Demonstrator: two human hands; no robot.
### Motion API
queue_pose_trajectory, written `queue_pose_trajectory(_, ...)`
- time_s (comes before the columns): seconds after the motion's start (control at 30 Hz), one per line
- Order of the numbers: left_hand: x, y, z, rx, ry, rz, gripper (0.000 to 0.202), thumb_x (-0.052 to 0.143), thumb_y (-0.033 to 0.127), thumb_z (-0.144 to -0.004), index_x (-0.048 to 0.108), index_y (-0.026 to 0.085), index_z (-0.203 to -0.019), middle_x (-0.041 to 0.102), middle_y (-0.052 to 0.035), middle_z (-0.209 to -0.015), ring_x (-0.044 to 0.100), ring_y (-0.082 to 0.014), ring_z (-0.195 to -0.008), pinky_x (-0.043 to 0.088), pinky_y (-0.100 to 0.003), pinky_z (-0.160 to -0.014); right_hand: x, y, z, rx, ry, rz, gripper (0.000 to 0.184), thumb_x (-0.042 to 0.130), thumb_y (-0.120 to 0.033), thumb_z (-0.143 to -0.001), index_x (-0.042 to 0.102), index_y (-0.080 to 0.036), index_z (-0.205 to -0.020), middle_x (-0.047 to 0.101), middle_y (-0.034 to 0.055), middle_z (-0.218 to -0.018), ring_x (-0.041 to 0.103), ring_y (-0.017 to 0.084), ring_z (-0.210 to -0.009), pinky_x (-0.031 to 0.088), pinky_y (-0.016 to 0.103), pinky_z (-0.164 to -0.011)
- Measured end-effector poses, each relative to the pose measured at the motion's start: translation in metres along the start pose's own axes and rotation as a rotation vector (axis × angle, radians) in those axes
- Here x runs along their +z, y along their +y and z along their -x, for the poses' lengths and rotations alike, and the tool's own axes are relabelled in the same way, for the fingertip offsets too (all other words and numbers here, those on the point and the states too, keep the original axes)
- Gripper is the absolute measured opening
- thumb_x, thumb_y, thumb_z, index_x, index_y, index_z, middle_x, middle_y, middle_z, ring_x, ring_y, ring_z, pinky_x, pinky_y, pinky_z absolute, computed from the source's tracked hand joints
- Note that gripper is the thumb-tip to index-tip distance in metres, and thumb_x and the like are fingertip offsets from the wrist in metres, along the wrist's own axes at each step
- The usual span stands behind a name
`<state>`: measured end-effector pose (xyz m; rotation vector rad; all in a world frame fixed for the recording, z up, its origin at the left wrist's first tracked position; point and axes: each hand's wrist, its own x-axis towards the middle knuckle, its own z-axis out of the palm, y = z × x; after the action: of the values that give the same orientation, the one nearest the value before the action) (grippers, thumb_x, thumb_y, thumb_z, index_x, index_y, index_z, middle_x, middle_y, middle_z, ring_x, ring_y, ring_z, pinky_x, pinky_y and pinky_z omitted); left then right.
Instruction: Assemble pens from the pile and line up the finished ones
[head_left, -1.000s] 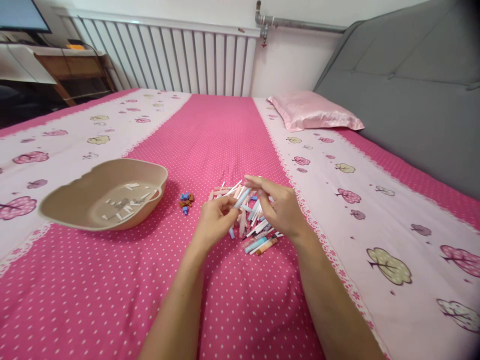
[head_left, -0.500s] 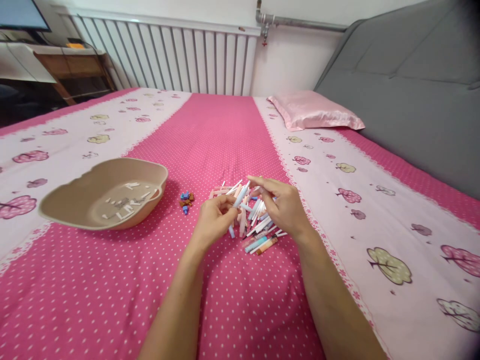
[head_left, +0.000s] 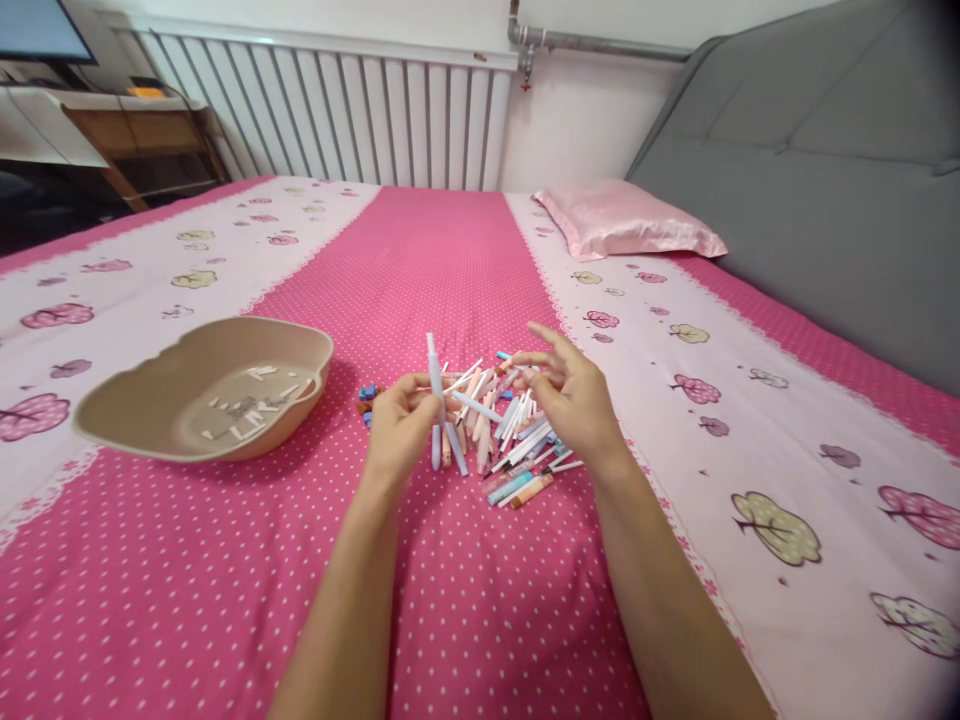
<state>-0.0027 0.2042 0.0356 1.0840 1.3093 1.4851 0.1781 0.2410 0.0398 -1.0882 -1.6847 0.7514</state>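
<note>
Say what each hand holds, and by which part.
Left hand pinches one pale pen near its middle, upright. Right hand hovers, fingers spread, over the pen pile; whether it grips anything cannot be told.

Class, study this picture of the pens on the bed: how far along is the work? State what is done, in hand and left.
Done: small white pieces lie in the beige bowl, and a few blue and brown bits sit beside it. In hand: the left hand grips a pale pen upright; the right hand hovers over the pen pile, grip unclear. Left: that pile, many pens deep.
</note>
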Motion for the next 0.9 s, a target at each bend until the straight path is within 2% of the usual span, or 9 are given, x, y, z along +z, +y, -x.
queue_pose_trajectory(0.07, -0.003, 0.001, -0.003, 0.026, 0.157, 0.008, 0.020, 0.054, 0.016, -0.060, 0.061, 0.013, -0.078, 0.067, -0.0006, -0.058, 0.063, -0.0145, -0.055, 0.048, -0.025, -0.057, 0.000, 0.009, -0.002, 0.096, -0.016, 0.138, 0.039, 0.053, -0.021, -0.081, 0.058, -0.018, -0.119, 0.069, 0.0058, -0.099, 0.066, 0.016, -0.080, 0.053, 0.034, -0.078)
queue_pose_trajectory(0.13, -0.005, 0.002, -0.004, 0.041, 0.257, 0.006, 0.018, 0.053, 0.017, -0.060, 0.061, 0.013, -0.076, 0.066, -0.0004, -0.057, 0.061, -0.0139, -0.052, 0.047, -0.024, -0.055, 0.005, 0.015, -0.002, 0.155, -0.084, 0.304, 0.028, 0.057, -0.024, -0.078, 0.066, -0.018, -0.104, 0.071, 0.0053, -0.093, 0.066, 0.018, -0.081, 0.051, 0.034, -0.079)
queue_pose_trajectory(0.23, -0.006, 0.001, -0.005, 0.051, 0.322, 0.012, 0.018, 0.053, 0.018, -0.060, 0.060, 0.012, -0.075, 0.066, -0.0007, -0.061, 0.059, -0.0123, -0.050, 0.046, -0.024, -0.054, 0.018, 0.016, 0.000, 0.176, -0.197, 0.482, 0.026, 0.060, -0.027, -0.077, 0.069, -0.019, -0.100, 0.072, 0.0054, -0.093, 0.066, 0.020, -0.083, 0.049, 0.032, -0.077)
queue_pose_trajectory(0.33, -0.007, 0.001, -0.006, 0.049, 0.373, 0.022, 0.019, 0.054, 0.020, -0.060, 0.060, 0.012, -0.076, 0.066, -0.0009, -0.066, 0.058, -0.0108, -0.050, 0.046, -0.024, -0.055, 0.031, 0.014, 0.004, 0.175, -0.274, 0.565, 0.022, 0.061, -0.027, -0.076, 0.070, -0.021, -0.095, 0.072, 0.0041, -0.088, 0.065, 0.019, -0.083, 0.046, 0.028, -0.073)
queue_pose_trajectory(0.47, -0.009, 0.001, -0.007, 0.026, 0.444, 0.023, 0.018, 0.054, 0.020, -0.059, 0.060, 0.012, -0.074, 0.064, -0.0005, -0.066, 0.055, -0.0094, -0.047, 0.044, -0.022, -0.051, 0.030, 0.014, 0.004, 0.198, -0.308, 0.598, 0.018, 0.058, -0.023, -0.075, 0.071, -0.022, -0.088, 0.071, 0.0018, -0.079, 0.065, 0.018, -0.077, 0.043, 0.025, -0.066)
queue_pose_trajectory(0.57, -0.009, 0.001, -0.007, 0.009, 0.456, 0.012, 0.018, 0.054, 0.020, -0.059, 0.060, 0.013, -0.074, 0.062, 0.0005, -0.063, 0.053, -0.0094, -0.046, 0.042, -0.022, -0.049, 0.020, 0.016, 0.002, 0.288, -0.272, 0.615, 0.018, 0.058, -0.025, -0.075, 0.071, -0.022, -0.087, 0.072, 0.0015, -0.078, 0.065, 0.018, -0.075, 0.043, 0.026, -0.065)
queue_pose_trajectory(0.7, -0.011, -0.003, -0.008, -0.030, 0.443, -0.043, 0.016, 0.053, 0.021, -0.057, 0.058, 0.014, -0.071, 0.057, 0.0031, -0.056, 0.050, -0.0094, -0.045, 0.040, -0.022, -0.048, 0.010, 0.016, -0.001, 0.414, -0.159, 0.684, 0.023, 0.056, -0.029, -0.077, 0.070, -0.022, -0.094, 0.072, 0.0037, -0.084, 0.065, 0.020, -0.084, 0.044, 0.028, -0.073)
queue_pose_trajectory(0.77, -0.013, -0.008, -0.009, -0.061, 0.414, -0.126, 0.017, 0.050, 0.023, -0.058, 0.058, 0.015, -0.071, 0.055, 0.0034, -0.054, 0.050, -0.0107, -0.046, 0.040, -0.022, -0.048, 0.009, 0.015, -0.001, 0.422, -0.170, 0.722, 0.024, 0.056, -0.032, -0.078, 0.070, -0.022, -0.095, 0.072, 0.0052, -0.086, 0.064, 0.021, -0.088, 0.044, 0.030, -0.077)
queue_pose_trajectory(0.9, -0.018, -0.022, -0.013, -0.081, 0.303, -0.415, 0.020, 0.046, 0.028, -0.063, 0.060, 0.016, -0.072, 0.056, 0.0016, -0.053, 0.053, -0.0146, -0.051, 0.038, -0.024, -0.051, 0.011, 0.014, 0.000, 0.355, -0.273, 0.754, 0.026, 0.054, -0.034, -0.080, 0.070, -0.021, -0.095, 0.071, 0.0065, -0.089, 0.064, 0.022, -0.089, 0.043, 0.031, -0.080)
